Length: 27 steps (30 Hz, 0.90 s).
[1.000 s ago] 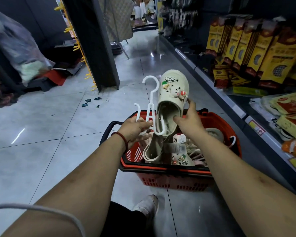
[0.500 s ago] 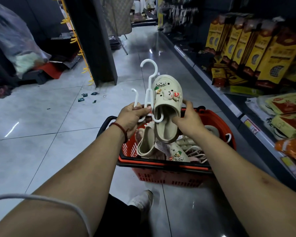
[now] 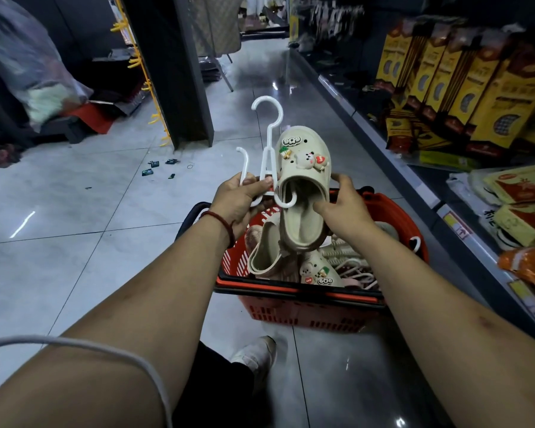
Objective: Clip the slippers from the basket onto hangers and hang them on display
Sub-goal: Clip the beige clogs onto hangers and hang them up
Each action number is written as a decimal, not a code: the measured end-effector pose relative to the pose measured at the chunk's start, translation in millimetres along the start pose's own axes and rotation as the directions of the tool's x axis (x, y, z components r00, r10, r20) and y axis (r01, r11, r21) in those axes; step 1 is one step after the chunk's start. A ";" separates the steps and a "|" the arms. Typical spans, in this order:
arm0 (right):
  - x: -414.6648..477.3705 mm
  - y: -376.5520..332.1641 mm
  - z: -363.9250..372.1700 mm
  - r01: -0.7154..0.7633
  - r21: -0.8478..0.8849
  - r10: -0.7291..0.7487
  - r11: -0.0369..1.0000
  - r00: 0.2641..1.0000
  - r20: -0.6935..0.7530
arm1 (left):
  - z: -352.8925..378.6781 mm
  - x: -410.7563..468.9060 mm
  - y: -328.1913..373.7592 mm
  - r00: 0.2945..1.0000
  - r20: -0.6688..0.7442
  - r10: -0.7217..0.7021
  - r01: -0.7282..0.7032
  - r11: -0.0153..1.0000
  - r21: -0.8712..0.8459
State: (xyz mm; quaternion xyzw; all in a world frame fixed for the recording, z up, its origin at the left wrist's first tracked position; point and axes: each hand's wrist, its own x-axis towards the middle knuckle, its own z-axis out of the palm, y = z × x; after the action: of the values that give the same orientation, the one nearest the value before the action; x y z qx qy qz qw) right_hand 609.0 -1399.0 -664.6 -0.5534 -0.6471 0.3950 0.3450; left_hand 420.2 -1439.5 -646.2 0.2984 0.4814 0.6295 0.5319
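Item: cream slipper (image 3: 303, 180), held toe-up above red basket (image 3: 291, 288) on shop floor. L hand (image 3: 238, 199) fingers pinch white hanger (image 3: 269, 140) at its fork; R hand (image 3: 343, 208) fingers grip the slipper's side. Hanger's lower prong sits in the slipper's mouth. Risk: prong is an open hook, so the slipper may slide off & drop into the basket if R hand lets go early; second slipper (image 3: 264, 251) below (tied on, or just lying in the basket? cannot tell) could drag it. Hidden: prong tip's catch, most R fingers, display rail.
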 end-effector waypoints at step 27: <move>1.7 -5.1 1.7 0.011 0.242 -0.034 0.970 0.995 0.092 | 0.0 2.8 2.7 0.988 0.139 0.062 -0.062 0.998 -0.004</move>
State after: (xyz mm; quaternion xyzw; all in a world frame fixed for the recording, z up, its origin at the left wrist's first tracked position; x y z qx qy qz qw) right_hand 605.0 -1397.9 -660.8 -0.4805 -0.6165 0.4926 0.3826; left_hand 418.5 -1436.7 -644.1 0.3565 0.4339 0.6232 0.5443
